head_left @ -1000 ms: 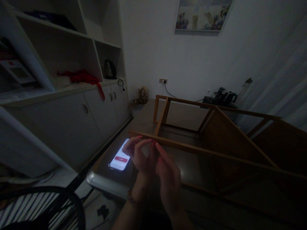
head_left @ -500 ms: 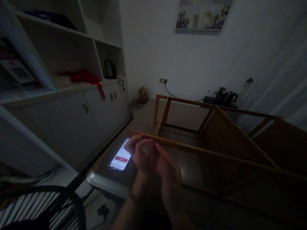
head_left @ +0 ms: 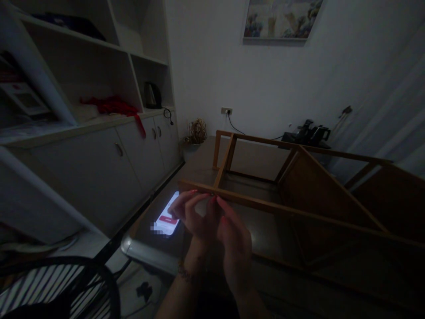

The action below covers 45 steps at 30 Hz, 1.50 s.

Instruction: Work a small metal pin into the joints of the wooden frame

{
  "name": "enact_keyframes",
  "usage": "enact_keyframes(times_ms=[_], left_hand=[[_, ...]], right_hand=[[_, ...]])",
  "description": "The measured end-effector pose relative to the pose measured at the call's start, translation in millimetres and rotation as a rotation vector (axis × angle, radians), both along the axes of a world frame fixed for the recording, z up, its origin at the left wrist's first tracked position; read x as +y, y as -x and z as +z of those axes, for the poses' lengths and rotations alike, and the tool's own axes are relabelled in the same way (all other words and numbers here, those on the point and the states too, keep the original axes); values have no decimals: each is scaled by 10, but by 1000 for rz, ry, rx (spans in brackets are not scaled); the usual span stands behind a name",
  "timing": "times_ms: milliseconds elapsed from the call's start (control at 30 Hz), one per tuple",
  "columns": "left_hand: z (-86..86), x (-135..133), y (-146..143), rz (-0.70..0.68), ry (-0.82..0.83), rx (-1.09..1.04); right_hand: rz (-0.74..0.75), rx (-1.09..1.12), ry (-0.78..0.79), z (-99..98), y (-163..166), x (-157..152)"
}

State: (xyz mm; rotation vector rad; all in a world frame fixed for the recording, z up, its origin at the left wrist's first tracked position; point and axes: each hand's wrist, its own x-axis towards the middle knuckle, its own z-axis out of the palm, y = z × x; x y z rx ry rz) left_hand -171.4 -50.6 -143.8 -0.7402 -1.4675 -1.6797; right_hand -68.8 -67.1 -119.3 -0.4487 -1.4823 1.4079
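Note:
A wooden frame [head_left: 265, 204], with slats and panels between its long rails, lies on its side on the table [head_left: 202, 159]. Both hands meet at its near rail, close to a cross-piece. My left hand [head_left: 195, 217] has its fingers bent and pinched at the rail's side. Right beside it, my right hand [head_left: 235, 243] brings its fingertips to the same spot. Something tiny may be between the fingertips, but it is too dark and small to name. Just left of my left hand lies a phone [head_left: 169, 215] with its screen lit.
A black fan [head_left: 66, 283] stands at the lower left, by the table's metal-edged corner [head_left: 149, 254]. White cabinets [head_left: 83, 177] line the left wall, with a kettle [head_left: 152, 95] and red cloth [head_left: 113, 105] on top. A black appliance with a pot [head_left: 310, 133] is behind the frame.
The fingers of my left hand have shifted very slightly at the rail. Otherwise the hands, frame and phone stay in place.

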Motion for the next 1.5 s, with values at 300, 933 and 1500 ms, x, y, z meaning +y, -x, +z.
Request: enact_keyframes(times_ms=[300,933,1500], left_hand=[[85,-21,-26,18,9,-17],[226,-93,33,103,-58,234],[235,-142,80,90,-48,328]], right_hand=[[-27,3,18,25,10,-15],[25,-13,32,19,-16,10],[-34,-47,-94,15,-15,8]])
